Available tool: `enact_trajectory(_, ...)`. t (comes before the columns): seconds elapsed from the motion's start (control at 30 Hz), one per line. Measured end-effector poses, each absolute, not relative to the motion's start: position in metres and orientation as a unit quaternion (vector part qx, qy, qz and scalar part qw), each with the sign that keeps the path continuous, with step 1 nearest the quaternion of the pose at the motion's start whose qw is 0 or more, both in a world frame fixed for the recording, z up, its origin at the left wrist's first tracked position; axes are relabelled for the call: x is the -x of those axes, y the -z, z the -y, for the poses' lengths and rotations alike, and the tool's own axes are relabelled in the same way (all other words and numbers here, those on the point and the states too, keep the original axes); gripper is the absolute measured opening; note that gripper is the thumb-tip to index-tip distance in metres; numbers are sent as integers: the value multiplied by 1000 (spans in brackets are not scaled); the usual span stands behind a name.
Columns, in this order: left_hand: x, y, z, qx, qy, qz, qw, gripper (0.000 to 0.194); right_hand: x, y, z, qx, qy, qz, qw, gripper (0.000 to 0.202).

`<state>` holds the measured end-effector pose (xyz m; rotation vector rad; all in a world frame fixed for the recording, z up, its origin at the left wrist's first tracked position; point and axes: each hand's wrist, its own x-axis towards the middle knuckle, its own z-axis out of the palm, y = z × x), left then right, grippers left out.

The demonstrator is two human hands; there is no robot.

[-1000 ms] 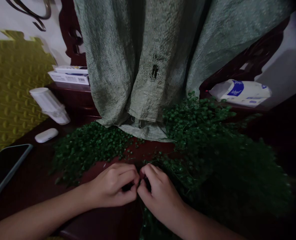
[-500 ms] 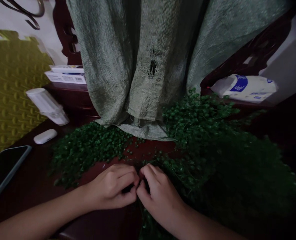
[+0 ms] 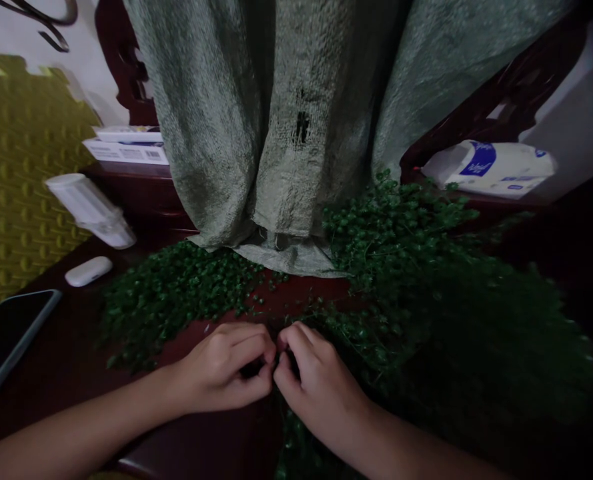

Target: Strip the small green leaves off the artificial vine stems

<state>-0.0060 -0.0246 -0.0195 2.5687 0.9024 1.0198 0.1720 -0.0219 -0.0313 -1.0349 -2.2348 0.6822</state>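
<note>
My left hand (image 3: pixel 226 367) and my right hand (image 3: pixel 319 383) meet at the fingertips over the dark red table. Both are closed in a pinch with fingers curled inward. Whatever lies between the fingertips is too small and dark to make out. Leafy green stems (image 3: pixel 301 443) show just below my right hand. To the left spreads a heap of small picked green leaf tips (image 3: pixel 186 283). On the right, close to my right hand, lies a larger pile of long leafy green sprigs (image 3: pixel 406 267), its far side lost in shadow.
A grey-green woven sack (image 3: pixel 296 153) hangs at the back, its lower edge on the table (image 3: pixel 306 290). To the left are a phone (image 3: pixel 13 340), a white earbud case (image 3: pixel 89 271), a white ribbed container (image 3: pixel 91 210) and flat boxes (image 3: pixel 126 148). A tissue pack (image 3: pixel 496 168) lies back right.
The view has shifted slightly, so the background sits a little higher and further left. My hands stay together at the fingertips, with only slight finger movement.
</note>
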Motion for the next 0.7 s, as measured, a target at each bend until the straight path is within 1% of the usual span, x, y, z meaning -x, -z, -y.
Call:
enact_trajectory(0.2,10,9,34,-849,-400,-315,141,19,-179,32,1,458,-253,769,367,13)
enact_trajectory(0.33,14,12,27,-863,-366,-322,135,17,-181,30,-4,410,-278,783,377,15)
enact_trajectory(0.47,15,17,18,-889,-315,-307,125,11,-181,29,-5,413,-276,776,388,15)
enact_trajectory(0.57,17,17,17,-896,-309,-302,103,8,-181,30,-6,407,-276,780,387,15)
enact_trajectory(0.7,20,16,17,-903,-309,-286,84,8,-181,29,-5,409,-269,783,383,14)
